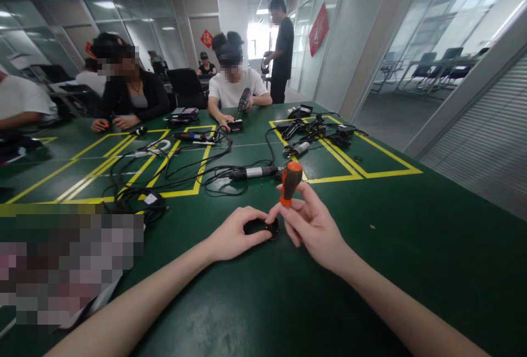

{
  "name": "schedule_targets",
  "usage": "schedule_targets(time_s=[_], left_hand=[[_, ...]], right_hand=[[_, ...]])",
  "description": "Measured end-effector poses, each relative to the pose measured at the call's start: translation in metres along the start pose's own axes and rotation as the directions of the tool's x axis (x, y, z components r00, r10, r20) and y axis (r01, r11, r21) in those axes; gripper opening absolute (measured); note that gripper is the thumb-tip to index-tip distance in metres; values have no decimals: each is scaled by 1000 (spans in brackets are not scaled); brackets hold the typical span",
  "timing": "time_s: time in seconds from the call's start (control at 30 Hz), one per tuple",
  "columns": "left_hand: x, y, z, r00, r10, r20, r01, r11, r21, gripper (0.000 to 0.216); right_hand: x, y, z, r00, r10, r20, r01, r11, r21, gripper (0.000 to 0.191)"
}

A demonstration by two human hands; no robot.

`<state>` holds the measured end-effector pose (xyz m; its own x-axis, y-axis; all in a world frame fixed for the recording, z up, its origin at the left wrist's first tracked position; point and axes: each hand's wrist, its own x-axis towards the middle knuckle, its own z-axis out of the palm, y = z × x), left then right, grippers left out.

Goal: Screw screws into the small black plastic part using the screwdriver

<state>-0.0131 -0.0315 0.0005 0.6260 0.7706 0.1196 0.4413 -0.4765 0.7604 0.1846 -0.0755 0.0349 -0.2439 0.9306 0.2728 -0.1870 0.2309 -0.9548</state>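
Observation:
On the green table top, my left hand [242,233] grips a small black rounded part [272,229] between thumb and fingers. What kind of part it is, I cannot make out. A screwdriver [291,181] with an orange and dark handle is held in my right hand [310,225], its handle end pointing up and its shaft hidden. The index finger of that hand reaches across and touches the black part near my left fingertips. Just beyond both hands lies a black and silver electric screwdriver [253,172] with a coiled cable.
Yellow tape [341,179] marks rectangles on the green table [395,269]. Tangled black cables [140,197] and tools lie ahead. A pixelated area [74,269] covers the left. Across the table, a person in a white shirt [255,83] holds a power drill [244,100]; another sits further left.

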Motion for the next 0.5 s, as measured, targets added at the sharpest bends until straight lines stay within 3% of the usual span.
schedule_targets(time_s=[0.23,0.37,0.5], left_hand=[[-2,-3,3,1000,-12,-11,12,1000,-25,27],[-1,-4,4,1000,4,-18,-4,1000,-11,29],[0,-3,4,999,26,-25,-26,999,-21,27]], right_hand=[[-1,1,0,1000,21,-23,-21,1000,3,32],[-3,-3,-2,998,19,-52,-25,994,-103,28],[-3,-5,-5,992,-74,-106,48,973,-226,19]])
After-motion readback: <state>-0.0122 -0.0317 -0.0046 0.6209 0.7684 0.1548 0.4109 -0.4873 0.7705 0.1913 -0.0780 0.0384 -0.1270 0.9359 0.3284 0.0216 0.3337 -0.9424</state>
